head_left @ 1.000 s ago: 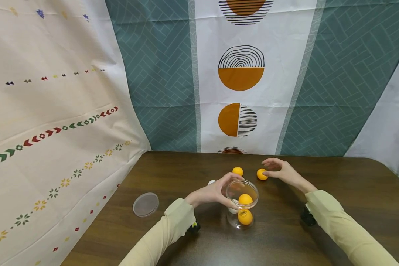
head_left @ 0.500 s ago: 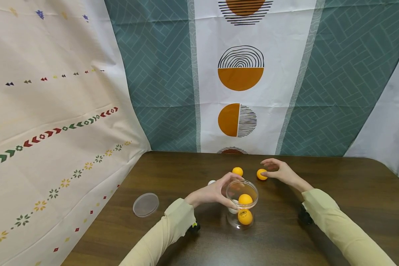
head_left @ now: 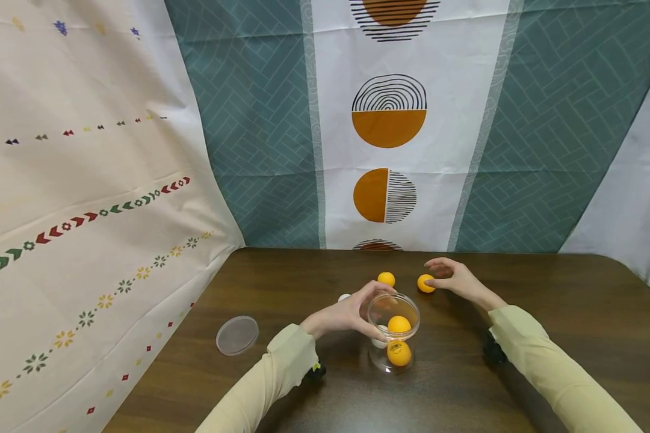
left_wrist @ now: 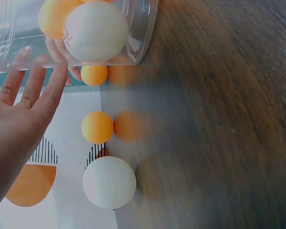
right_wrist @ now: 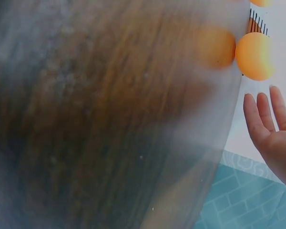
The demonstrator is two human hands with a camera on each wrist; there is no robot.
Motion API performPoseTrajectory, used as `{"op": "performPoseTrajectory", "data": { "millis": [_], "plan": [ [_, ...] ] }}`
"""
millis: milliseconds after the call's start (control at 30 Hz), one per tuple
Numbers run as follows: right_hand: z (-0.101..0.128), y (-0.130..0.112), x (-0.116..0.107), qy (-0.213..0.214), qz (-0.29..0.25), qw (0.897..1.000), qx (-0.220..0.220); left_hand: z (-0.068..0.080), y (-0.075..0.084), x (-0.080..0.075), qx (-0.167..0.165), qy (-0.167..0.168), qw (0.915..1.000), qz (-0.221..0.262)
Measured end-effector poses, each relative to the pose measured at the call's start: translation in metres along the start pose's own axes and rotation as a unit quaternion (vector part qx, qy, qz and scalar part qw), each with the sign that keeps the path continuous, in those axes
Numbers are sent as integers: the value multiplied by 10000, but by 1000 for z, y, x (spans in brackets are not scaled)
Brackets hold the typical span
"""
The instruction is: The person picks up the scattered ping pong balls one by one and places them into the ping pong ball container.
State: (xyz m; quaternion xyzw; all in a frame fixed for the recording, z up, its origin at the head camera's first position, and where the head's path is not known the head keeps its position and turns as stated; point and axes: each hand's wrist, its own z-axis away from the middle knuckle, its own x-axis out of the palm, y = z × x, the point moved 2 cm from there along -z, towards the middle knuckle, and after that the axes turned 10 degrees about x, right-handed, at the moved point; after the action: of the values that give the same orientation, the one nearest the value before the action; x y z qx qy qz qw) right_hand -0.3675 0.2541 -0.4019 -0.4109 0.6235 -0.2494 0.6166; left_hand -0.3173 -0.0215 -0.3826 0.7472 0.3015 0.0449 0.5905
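Observation:
My left hand (head_left: 338,316) grips a clear jar (head_left: 379,364) near its rim, thumb on the near side, fingers round the back. Inside the upright jar are two orange ping-pong balls (head_left: 399,353) and a white ping-pong ball (left_wrist: 96,31). To the jar's upper right, an orange ping-pong ball (head_left: 424,285) lies on the table. My right hand (head_left: 463,284) is right beside it, fingers spread and loosely bent, the thumb overlapping the ball in the head view. The right wrist view shows those fingers just short of the orange ball (right_wrist: 255,56).
Another orange ball (head_left: 386,279) lies behind the jar. A loose white ball (left_wrist: 109,182) is mostly hidden behind my left hand in the head view. On the left of the brown table (head_left: 574,337) lies a clear round lid (head_left: 237,335). Patterned cloths (head_left: 265,150) hang behind.
My right hand has shifted slightly left, closer to the orange ball. The left hand and the jar stay in place; the head view has turned a little.

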Motion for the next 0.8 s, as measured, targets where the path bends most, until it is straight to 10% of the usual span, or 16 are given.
{"op": "performPoseTrajectory", "data": {
  "millis": [800],
  "plan": [
    [-3,8,5,13,-210,9996,204,0,2,2,-91,90,9999,-73]
  ]
}}
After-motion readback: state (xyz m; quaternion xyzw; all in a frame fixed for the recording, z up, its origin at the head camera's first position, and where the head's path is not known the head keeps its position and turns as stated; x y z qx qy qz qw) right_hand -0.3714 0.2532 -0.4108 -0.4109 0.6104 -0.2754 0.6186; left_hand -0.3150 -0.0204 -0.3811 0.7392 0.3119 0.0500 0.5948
